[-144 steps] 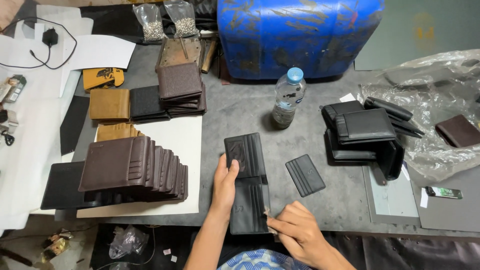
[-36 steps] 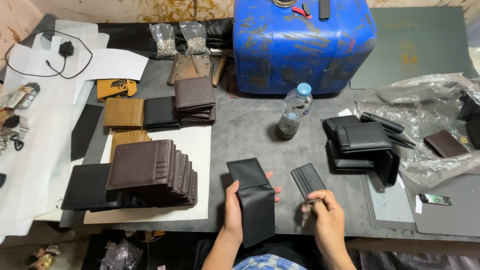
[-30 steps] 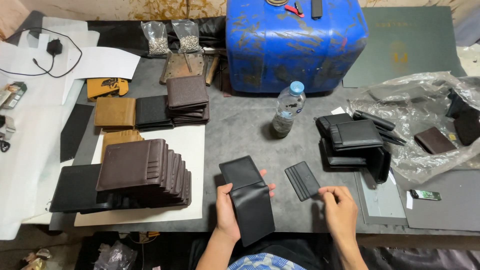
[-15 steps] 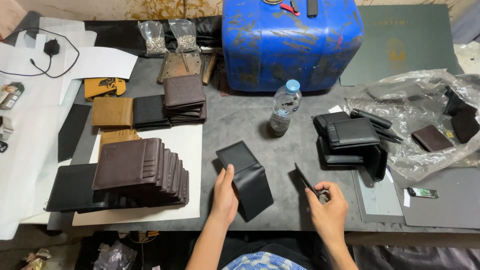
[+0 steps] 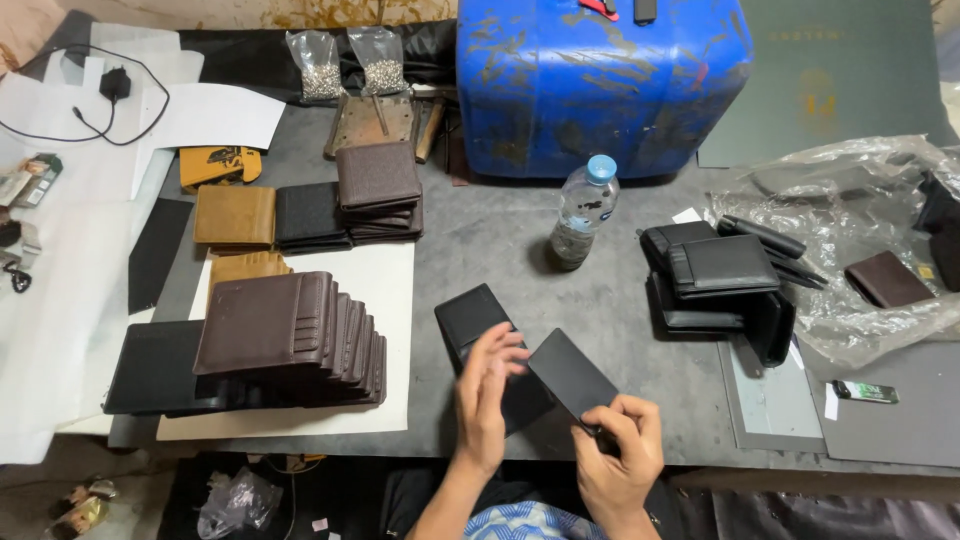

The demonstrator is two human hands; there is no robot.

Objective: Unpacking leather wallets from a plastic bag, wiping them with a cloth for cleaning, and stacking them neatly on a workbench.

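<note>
A flat black card insert (image 5: 572, 375) was pinched at its lower corner by the closed fingers of the right hand (image 5: 618, 462) and held tilted just above the grey table (image 5: 500, 230). The left hand (image 5: 483, 400) was raised with fingers loosely open, gripping nothing, over an open black wallet (image 5: 470, 318) laid on the table near the front edge, with a water bottle (image 5: 583, 212) stood behind.
</note>
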